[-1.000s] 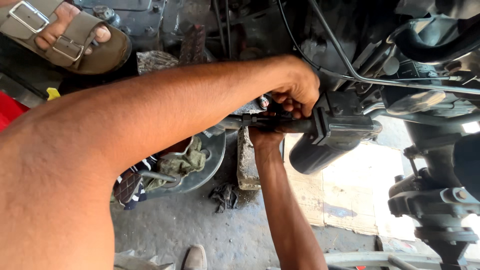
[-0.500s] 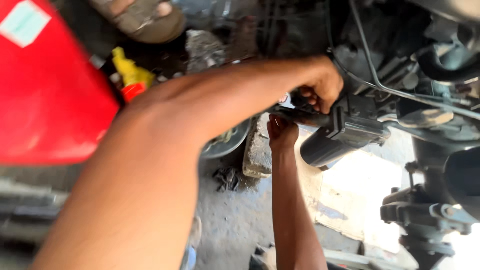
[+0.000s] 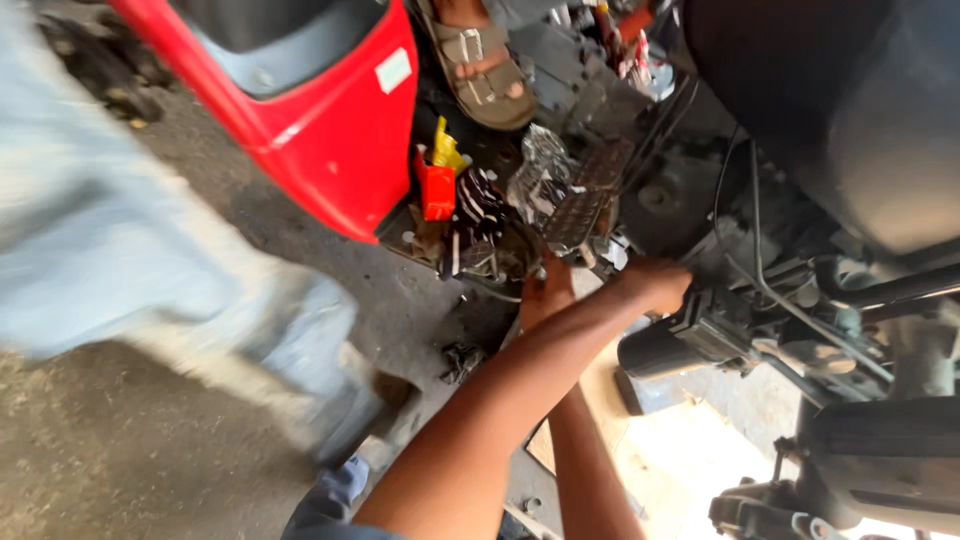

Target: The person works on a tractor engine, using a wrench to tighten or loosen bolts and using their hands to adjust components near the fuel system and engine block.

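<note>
Cylinder: black cylindrical motor part [image 3: 665,348], low on the vehicle's underside, beside the footrest plate [image 3: 578,215].
Axis: long axis near horizontal, rounded end pointing toward the person.
Left hand [image 3: 655,285]: curled at the part's mount; what it pinches cannot be told.
Right hand [image 3: 545,295]: closed under the footrest plate; grip hidden.
Technique: support the cylinder while working its fastener; keep wrists clear of the cables [image 3: 760,280].

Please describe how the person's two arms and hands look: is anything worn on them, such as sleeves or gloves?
Both forearms are bare, with no gloves and no watch or band visible. The left hand and right hand are uncovered. No sleeve shows on either arm up to the picture's edge. Near the bottom edge, blue cloth shows beside the arms; whether it is a sleeve is unclear.
</note>
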